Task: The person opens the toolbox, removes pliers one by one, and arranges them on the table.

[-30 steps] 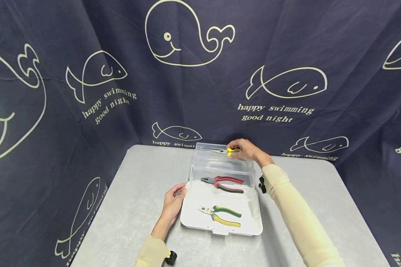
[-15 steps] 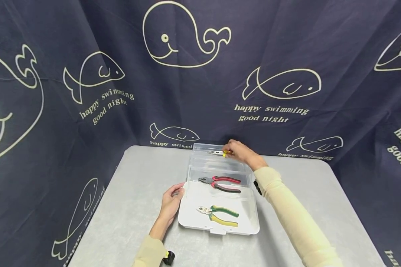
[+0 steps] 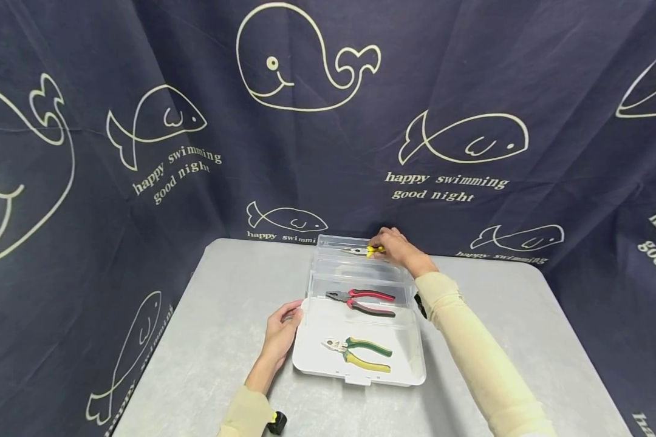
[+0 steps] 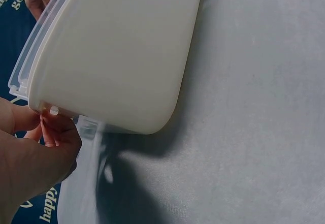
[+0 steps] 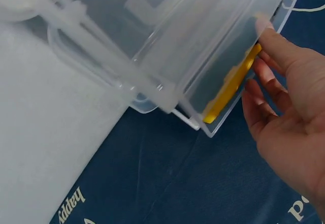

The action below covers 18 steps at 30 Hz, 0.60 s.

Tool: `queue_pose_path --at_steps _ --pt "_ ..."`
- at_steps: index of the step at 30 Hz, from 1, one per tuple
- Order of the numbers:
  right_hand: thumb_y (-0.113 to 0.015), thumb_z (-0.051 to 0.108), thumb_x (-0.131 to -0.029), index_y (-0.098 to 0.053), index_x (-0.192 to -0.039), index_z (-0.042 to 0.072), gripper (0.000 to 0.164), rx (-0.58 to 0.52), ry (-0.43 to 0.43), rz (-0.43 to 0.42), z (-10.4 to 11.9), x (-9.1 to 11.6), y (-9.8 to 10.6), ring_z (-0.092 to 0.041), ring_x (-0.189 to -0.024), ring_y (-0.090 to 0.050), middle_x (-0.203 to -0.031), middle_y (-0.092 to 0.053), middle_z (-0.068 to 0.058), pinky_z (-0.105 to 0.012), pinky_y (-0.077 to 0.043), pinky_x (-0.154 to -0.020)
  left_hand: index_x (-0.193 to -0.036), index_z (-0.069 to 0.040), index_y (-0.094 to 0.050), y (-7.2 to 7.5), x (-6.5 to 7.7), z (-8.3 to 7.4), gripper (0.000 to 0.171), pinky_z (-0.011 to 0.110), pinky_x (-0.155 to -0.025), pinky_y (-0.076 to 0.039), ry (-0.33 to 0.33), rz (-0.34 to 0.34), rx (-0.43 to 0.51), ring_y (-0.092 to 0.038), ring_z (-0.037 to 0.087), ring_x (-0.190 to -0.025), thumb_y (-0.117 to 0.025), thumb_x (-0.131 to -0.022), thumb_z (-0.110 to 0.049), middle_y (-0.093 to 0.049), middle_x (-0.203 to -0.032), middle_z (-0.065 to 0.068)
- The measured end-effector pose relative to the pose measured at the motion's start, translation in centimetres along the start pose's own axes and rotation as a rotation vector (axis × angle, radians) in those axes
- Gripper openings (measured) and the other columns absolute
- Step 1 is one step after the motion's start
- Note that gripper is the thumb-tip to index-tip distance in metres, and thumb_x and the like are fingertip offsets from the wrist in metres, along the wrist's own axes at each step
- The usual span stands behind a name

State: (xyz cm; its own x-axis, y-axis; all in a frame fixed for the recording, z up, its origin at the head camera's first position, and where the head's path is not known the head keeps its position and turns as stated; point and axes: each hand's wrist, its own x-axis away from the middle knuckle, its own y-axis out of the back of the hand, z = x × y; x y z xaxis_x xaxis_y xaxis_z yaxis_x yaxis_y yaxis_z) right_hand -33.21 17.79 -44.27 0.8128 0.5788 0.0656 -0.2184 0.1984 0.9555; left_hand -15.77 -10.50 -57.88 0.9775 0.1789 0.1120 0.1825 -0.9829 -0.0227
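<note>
A white box (image 3: pixel 296 358) with clear stepped trays (image 3: pixel 313 285) at its far end lies on the table. My left hand (image 3: pixel 280 331) grips the rim at its left side; in the left wrist view, thumb and fingers pinch the edge of the box (image 4: pixel 117 56). At the rearmost tray, my right hand (image 3: pixel 398 247) holds long-nose pliers (image 3: pixel 355 250) by their yellow handles, the nose pointing left. The right wrist view has one yellow handle (image 5: pixel 231 89) inside the clear compartment, with fingers of the right hand (image 5: pixel 299 92) at its upper end.
Red-and-black pliers (image 3: pixel 372 294) lie in the nearer clear tray. Below them, green-and-yellow pliers (image 3: pixel 369 344) lie in the white part of the box. A dark blue curtain (image 3: pixel 328 164) with fish prints hangs right behind the grey table (image 3: pixel 229 291).
My right hand has moved slightly left and down, bringing the long-nose pliers lower into the rear tray. My left hand keeps its grip on the box rim.
</note>
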Motion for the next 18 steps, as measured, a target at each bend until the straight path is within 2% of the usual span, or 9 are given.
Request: queue_pose_path --at_steps 5,10,13,16,18 --pt "-0.08 0.013 -0.09 -0.075 -0.115 0.003 0.028 0.047 -0.003 -0.026 0.4 -0.4 0.1 -0.035 -0.103 -0.057 -0.111 -0.071 -0.013 -0.05 -0.044 -0.093 -0.131 0.007 -0.064 -0.2 0.3 -0.6 0.03 0.02 -0.078 -0.05 -0.001 -0.014 -0.009 -0.06 0.015 -0.095 -0.061 -0.102 -0.002 -0.062 -0.114 0.018" --pt "-0.083 0.013 -0.088 -0.076 -0.112 0.004 0.026 0.057 -0.053 -0.045 0.6 -0.7 -0.1 -0.034 -0.104 -0.058 -0.109 -0.075 -0.011 -0.048 -0.045 -0.096 -0.129 0.011 -0.063 -0.5 0.9 -1.7 0.03 0.018 -0.078 -0.049 -0.008 -0.019 -0.02 -0.06 0.017 -0.094 -0.059 -0.101 0.002 -0.061 -0.113 0.023" --pt "-0.082 0.012 -0.088 -0.076 -0.111 0.003 0.026 0.084 -0.008 -0.059 0.5 -0.8 -0.3 -0.034 -0.101 -0.06 -0.105 -0.074 -0.011 -0.048 -0.047 -0.093 -0.129 0.01 -0.063 -0.4 0.7 -1.3 0.03 0.017 -0.078 -0.049 -0.004 -0.021 -0.017 -0.06 0.015 -0.094 -0.059 -0.101 0.001 -0.062 -0.113 0.022" --pt "-0.081 0.007 -0.088 -0.076 -0.11 0.0 0.024 0.069 0.05 -0.066 0.6 -0.8 -0.3 -0.034 -0.099 -0.063 -0.103 -0.073 -0.013 -0.046 -0.051 -0.09 -0.13 0.007 -0.064 -0.2 0.4 -0.6 0.03 0.017 -0.078 -0.049 -0.004 -0.024 -0.006 -0.06 0.014 -0.094 -0.061 -0.102 -0.002 -0.063 -0.114 0.019" --pt "-0.08 0.005 -0.089 -0.076 -0.11 0.0 0.022 0.042 0.057 -0.056 0.8 -0.7 -0.3 -0.033 -0.099 -0.066 -0.104 -0.072 -0.013 -0.045 -0.054 -0.086 -0.13 0.006 -0.065 -0.1 0.2 -0.3 0.031 0.018 -0.078 -0.049 -0.011 -0.024 0.002 -0.06 0.014 -0.095 -0.063 -0.101 -0.004 -0.064 -0.114 0.017"
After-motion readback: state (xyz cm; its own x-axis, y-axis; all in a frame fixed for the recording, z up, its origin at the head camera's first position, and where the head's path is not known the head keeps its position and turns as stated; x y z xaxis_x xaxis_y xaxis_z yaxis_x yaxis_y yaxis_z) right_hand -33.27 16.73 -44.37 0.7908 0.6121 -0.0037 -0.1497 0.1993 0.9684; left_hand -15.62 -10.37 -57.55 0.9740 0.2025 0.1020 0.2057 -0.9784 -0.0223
